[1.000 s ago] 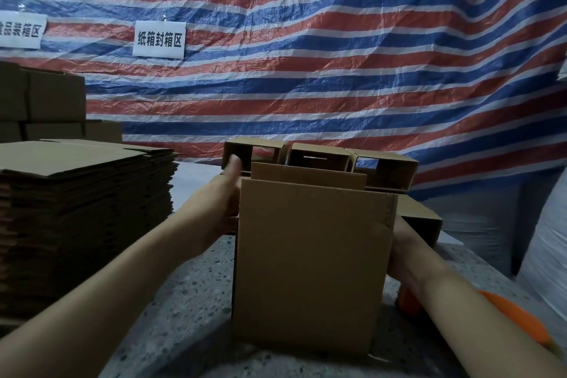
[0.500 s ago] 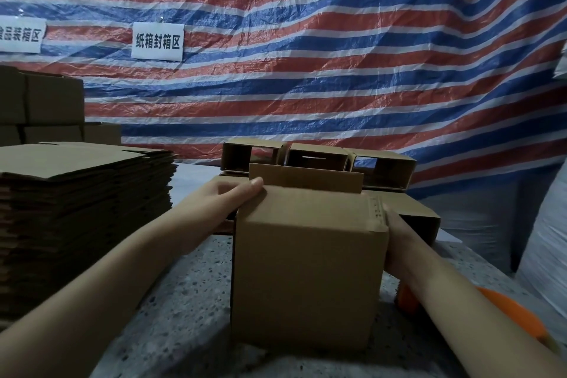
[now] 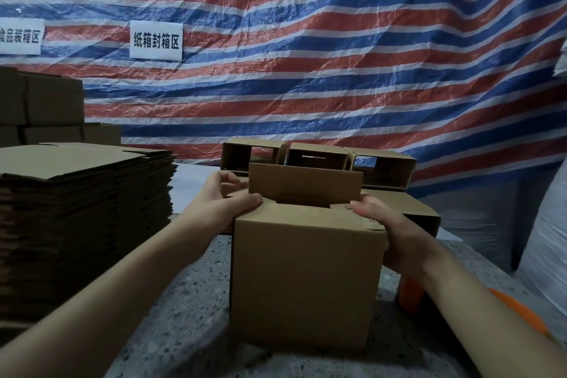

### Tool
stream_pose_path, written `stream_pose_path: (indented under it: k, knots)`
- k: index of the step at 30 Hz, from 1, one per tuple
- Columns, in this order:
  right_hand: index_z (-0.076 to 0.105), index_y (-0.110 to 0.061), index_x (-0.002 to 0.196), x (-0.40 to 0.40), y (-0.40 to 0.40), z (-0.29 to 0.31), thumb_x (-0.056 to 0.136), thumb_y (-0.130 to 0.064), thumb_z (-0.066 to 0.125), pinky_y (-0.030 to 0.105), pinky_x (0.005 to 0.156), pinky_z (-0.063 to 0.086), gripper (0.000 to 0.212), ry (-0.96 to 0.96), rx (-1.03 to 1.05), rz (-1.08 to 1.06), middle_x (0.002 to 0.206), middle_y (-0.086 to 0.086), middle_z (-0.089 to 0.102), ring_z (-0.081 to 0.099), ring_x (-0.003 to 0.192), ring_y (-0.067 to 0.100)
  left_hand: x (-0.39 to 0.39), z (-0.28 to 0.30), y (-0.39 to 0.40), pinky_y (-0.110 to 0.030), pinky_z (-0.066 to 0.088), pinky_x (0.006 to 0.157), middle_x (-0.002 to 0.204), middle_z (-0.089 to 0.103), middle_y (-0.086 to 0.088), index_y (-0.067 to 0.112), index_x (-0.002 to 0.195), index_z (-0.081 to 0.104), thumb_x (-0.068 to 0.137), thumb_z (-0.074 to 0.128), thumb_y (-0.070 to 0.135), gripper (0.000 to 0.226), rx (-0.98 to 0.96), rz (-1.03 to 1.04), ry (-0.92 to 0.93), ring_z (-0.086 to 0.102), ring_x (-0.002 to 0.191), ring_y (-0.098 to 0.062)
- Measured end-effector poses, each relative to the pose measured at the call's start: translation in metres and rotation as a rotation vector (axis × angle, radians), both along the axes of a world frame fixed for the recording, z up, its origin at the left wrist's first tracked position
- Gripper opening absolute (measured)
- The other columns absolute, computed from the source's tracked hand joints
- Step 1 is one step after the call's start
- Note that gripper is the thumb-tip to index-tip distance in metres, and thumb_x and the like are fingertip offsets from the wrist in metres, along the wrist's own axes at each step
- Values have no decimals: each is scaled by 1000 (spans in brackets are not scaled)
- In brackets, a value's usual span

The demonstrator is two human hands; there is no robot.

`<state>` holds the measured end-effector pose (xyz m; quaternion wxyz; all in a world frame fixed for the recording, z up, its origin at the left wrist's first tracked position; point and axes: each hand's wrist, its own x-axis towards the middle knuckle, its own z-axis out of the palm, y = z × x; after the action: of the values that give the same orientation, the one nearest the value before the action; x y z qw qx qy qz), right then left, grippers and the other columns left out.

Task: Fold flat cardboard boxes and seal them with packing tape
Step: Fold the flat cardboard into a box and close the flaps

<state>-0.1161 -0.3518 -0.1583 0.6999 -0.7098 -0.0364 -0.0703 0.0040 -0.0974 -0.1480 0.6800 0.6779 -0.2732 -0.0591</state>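
A brown cardboard box (image 3: pixel 303 279) stands upright on the speckled table (image 3: pixel 190 301) in front of me. Its near top flap is folded down flat and its far flap (image 3: pixel 303 182) still stands up. My left hand (image 3: pixel 221 199) holds the box's upper left edge, thumb lying on the folded flap, fingers curled beyond the side. My right hand (image 3: pixel 392 230) grips the upper right corner, thumb on top and fingers hidden down the right side. An orange tape dispenser (image 3: pixel 411 294) lies just right of the box, partly hidden under my right forearm.
A tall stack of flat cardboard blanks (image 3: pixel 76 224) fills the left of the table. Three opened boxes (image 3: pixel 316 159) lie on their sides at the back, another box (image 3: pixel 414 212) behind my right hand. Assembled boxes (image 3: pixel 46 101) sit far left. A striped tarp hangs behind.
The near flap, upright a second ago, now lies flat on top. My left hand came from the side onto the top edge, and my right thumb rose onto the right corner.
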Motion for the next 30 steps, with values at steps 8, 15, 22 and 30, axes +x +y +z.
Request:
stream_pose_path:
  k: [8,15,22,30]
  knots:
    - [49,-42,140,4,-3,4,80,-20,69,30,82,59,67,-223,-24,-8,120,-1,71,70,109,25,3,-1,3,-20,49,89,117,64,26,43,124,54,72,72,24,58,-74,-178,-148,59,111,4]
    - [79,-14,84,1,1,3,83,-17,66,30,87,56,14,-199,38,-68,125,0,71,66,117,19,10,-10,1,-28,50,75,106,74,-3,10,80,55,72,71,25,23,-112,-152,-113,70,93,-15]
    - [80,-15,78,-2,4,9,83,-26,72,35,92,56,14,-181,-65,-96,121,2,71,66,111,22,3,5,2,-17,50,61,101,75,4,9,76,57,88,66,13,16,58,-96,-132,70,85,-11]
    - [77,-8,91,2,-4,7,82,-26,68,40,96,53,21,-177,-111,-72,123,4,70,64,114,27,-67,25,-21,-19,34,94,132,54,19,38,136,48,86,23,70,64,629,161,-908,44,117,3]
